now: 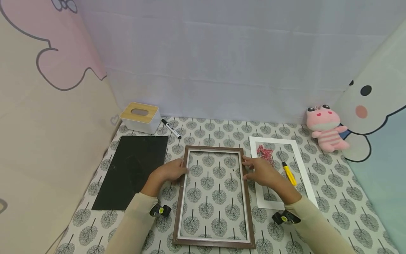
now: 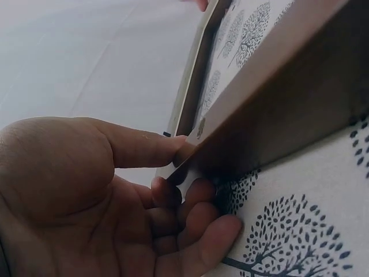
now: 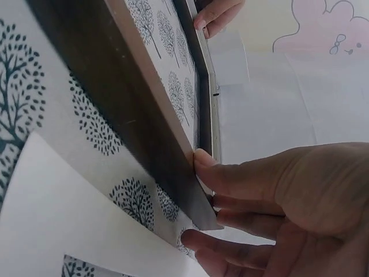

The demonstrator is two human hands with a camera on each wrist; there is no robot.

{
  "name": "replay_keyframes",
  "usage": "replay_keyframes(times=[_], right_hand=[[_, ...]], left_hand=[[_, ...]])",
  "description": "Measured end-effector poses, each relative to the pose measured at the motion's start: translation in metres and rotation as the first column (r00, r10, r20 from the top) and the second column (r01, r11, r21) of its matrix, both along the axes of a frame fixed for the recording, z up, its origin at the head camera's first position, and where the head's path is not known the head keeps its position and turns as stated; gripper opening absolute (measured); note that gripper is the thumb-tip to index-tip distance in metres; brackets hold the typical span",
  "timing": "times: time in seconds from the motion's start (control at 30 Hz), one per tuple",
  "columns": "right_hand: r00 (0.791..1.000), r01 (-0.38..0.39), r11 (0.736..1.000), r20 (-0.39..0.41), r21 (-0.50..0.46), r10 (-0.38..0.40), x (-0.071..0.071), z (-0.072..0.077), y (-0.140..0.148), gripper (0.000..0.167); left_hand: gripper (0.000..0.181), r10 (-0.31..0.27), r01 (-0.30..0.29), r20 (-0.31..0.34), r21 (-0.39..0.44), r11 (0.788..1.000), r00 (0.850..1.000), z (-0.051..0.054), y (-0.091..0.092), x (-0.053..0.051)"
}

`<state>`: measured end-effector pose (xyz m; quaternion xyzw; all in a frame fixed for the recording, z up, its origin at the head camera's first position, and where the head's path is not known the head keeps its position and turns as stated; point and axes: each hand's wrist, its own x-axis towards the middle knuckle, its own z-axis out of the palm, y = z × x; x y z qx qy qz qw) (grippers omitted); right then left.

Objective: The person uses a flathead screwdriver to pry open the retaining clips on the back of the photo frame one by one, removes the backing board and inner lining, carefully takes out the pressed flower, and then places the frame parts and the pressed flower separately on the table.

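Observation:
A brown picture frame [image 1: 215, 244] with a pale inner edge stands in the middle of the patterned cloth, and the cloth shows through its opening. My left hand [image 1: 172, 170] grips its left side near the far corner; in the left wrist view the thumb lies on top and the fingers curl beneath the edge. On the opposite side my right hand [image 1: 261, 171] pinches the frame, its thumb on the rim in the right wrist view. That wrist view also shows the near side of the frame [image 3: 138, 109] lifted a little off the cloth.
A black board [image 1: 133, 169] lies on the left, with a tissue box [image 1: 141, 118] and a marker [image 1: 171, 128] behind. To the right are a white mat [image 1: 304, 169], a pink dried flower sprig [image 1: 265, 152], a yellow utility knife [image 1: 289, 174] and a pink plush toy [image 1: 325, 127].

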<state>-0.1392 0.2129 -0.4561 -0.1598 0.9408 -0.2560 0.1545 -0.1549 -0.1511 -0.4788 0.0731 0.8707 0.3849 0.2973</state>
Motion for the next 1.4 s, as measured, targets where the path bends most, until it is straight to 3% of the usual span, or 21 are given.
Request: replay_keyframes(times=[0.17,0.33,0.47,0.57,0.77,1.1,1.4], right_hand=[[1.0,0.0,1.0,0.024,0.019,-0.001,0.001,0.002,-0.002,0.07],[0.998,0.028,1.0,0.051,0.005,-0.029,0.002,0.002,-0.004,0.08],[0.998,0.032,0.999,0.056,0.022,-0.033,0.003,0.001,-0.006,0.071],[0.998,0.024,0.998,0.049,0.052,-0.026,0.002,0.0,-0.008,0.066],[0.999,0.04,0.995,0.017,0.096,-0.042,0.003,0.0,-0.007,0.072],[0.997,0.056,0.998,0.056,0.028,-0.057,0.0,-0.001,-0.011,0.074],[0.994,0.081,0.996,0.069,0.026,-0.082,0.004,-0.003,-0.005,0.066]], left_hand=[[0.027,-0.012,0.012,0.023,0.005,1.0,1.0,0.0,0.001,-0.001],[0.027,0.019,-0.02,0.07,0.015,1.0,0.997,0.004,0.0,-0.004],[0.027,0.0,-0.001,0.097,0.012,1.0,0.995,0.004,-0.002,-0.005],[0.028,-0.009,0.009,0.081,-0.011,1.0,0.997,0.001,-0.004,-0.004],[0.028,-0.002,0.003,0.013,-0.071,0.997,1.0,-0.001,0.001,-0.004],[0.036,-0.003,0.005,0.013,-0.143,0.99,1.0,0.0,0.0,-0.007],[0.028,-0.015,0.017,0.016,-0.112,0.994,1.0,0.003,0.003,-0.006]])
